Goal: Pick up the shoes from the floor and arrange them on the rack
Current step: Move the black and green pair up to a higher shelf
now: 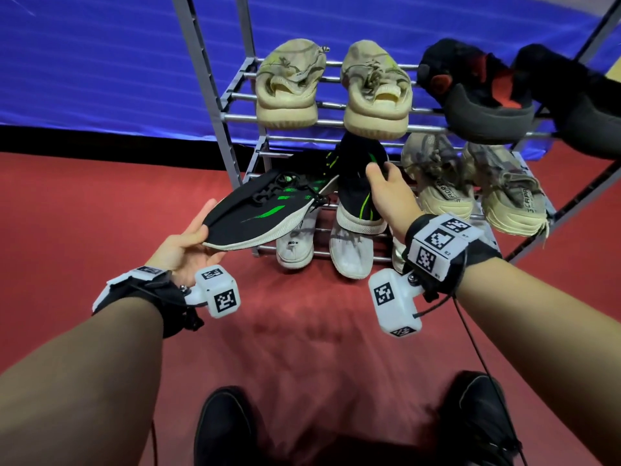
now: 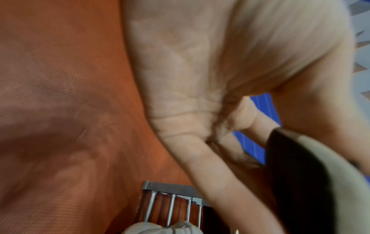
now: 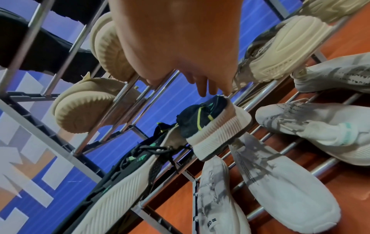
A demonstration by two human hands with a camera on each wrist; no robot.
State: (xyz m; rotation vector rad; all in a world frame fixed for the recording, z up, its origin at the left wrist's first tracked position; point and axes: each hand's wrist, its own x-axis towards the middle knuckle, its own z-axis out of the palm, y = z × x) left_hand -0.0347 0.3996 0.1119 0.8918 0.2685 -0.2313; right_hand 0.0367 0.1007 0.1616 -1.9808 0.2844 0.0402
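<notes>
At centre left of the head view, my left hand (image 1: 181,245) pinches the toe of a black knit sneaker with green stripes and a white sole (image 1: 258,215), held tilted just before the grey metal-bar rack (image 1: 235,95). My right hand (image 1: 391,196), at frame centre, curls over its matching black sneaker (image 1: 361,193), which sits heel-out on the middle shelf beside beige camouflage shoes (image 1: 470,186).
</notes>
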